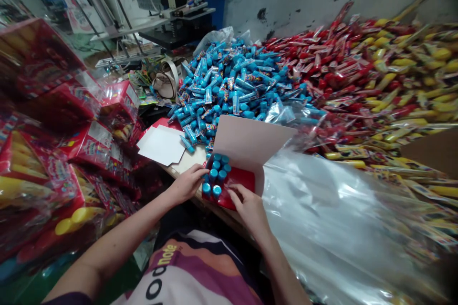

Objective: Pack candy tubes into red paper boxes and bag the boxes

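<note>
Rests left hand (191, 182) by the open box (246, 177) at nine o'clock, cannot tell whether clamped; holds right hand (246, 202) at five o'clock with thumb and fingertips nearly together, cannot tell on what; seems mid-filling, with blue-capped tubes (216, 175) upright toward ten o'clock inside; probably calls next for standing more alongside without tipping any; has loose blue tubes (229, 86) heaped at twelve, white cards (161, 144) at ten.

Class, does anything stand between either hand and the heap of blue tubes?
Yes: the raised flap of the red box stands between the right hand and much of the heap of blue tubes. Nothing visible blocks the left hand from the heap's near edge.
</note>
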A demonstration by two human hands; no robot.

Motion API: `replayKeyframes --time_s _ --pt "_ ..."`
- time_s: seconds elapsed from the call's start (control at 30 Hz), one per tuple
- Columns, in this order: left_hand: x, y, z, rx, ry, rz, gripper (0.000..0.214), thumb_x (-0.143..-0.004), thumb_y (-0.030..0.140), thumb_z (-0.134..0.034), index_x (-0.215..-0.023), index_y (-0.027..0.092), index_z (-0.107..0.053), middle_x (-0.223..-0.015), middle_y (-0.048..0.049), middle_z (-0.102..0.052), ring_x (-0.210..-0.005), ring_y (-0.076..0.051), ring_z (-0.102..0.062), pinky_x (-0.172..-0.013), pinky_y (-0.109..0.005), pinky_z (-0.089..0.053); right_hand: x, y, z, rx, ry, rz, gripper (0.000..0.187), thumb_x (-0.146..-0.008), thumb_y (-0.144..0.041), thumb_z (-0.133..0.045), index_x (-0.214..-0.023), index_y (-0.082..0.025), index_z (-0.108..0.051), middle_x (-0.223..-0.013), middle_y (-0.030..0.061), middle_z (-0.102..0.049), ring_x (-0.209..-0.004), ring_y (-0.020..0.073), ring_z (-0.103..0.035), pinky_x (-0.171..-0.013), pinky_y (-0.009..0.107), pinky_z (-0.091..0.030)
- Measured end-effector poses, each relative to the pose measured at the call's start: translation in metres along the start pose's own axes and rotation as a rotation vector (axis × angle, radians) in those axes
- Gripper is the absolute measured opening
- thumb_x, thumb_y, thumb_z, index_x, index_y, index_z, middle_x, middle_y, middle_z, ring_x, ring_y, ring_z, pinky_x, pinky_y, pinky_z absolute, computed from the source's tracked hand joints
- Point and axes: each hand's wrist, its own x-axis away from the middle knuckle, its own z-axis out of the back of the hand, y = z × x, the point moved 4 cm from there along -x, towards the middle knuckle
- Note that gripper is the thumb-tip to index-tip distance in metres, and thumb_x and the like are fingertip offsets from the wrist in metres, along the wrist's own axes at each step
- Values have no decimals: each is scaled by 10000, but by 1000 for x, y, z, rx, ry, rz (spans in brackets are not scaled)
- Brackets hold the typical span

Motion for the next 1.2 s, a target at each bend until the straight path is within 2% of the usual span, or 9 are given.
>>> replayKeyframes --time_s 0.27,0.4,0.53,0.67,0.83,0.97,1.2 --pt "1 20 -3 -198 -151 103 402 -823 27 -416 -1191 165 -503 -1083 -93 -531 -962 -197 -565 -873 -331 -492 4 -12 -6 -59 24 28 278 -900 -367 -509 -1031 -195 -683 -997 82 -717 -805 204 -686 -784 341 -553" --pt "-10 28 -2 -240 -258 142 379 -812 19 -423 -1150 169 -509 -1066 -90 -529 -934 -199 -568 -837 -322 -494 12 -19 -15 -56 -19 137 353 -894 -345 -558 -1225 -232 -602 -1177 96 -637 -1006 214 -651 -854 341 -553" --pt "-20 31 -1 -314 -360 171 316 -831 39 -422 -1100 171 -522 -1049 -89 -527 -891 -197 -573 -772 -309 -502 19 -19 -26 -57 13 224 293 -918 -276 -518 -1192 -218 -605 -1135 99 -647 -1006 204 -654 -859 323 -561" --pt "-18 30 3 -267 -310 180 257 -872 89 -411 -1081 170 -536 -1023 -86 -521 -881 -195 -564 -783 -316 -497 26 -18 -25 -48 78 281 250 -936 -240 -499 -1162 -210 -602 -1087 93 -669 -1015 198 -650 -904 331 -540" --pt "-9 26 5 -200 -221 189 281 -884 114 -407 -1114 195 -547 -1005 -69 -515 -849 -185 -550 -772 -311 -488 31 -15 -20 -75 87 276 239 -941 -230 -500 -1161 -220 -594 -1078 88 -670 -1021 188 -643 -917 330 -532" --pt "-9 27 3 -221 -245 191 282 -894 112 -388 -1114 171 -554 -998 -76 -518 -848 -192 -551 -767 -305 -478 31 -13 -20 -102 88 290 241 -937 -210 -509 -1168 -220 -581 -1081 87 -665 -1031 183 -637 -922 328 -527" --pt "-18 31 0 -314 -324 114 280 -876 76 -391 -1094 156 -549 -1008 -91 -535 -852 -199 -559 -735 -289 -471 30 -12 -20 -106 103 296 255 -929 -189 -521 -1176 -214 -580 -1088 86 -666 -1032 179 -638 -919 323 -529"
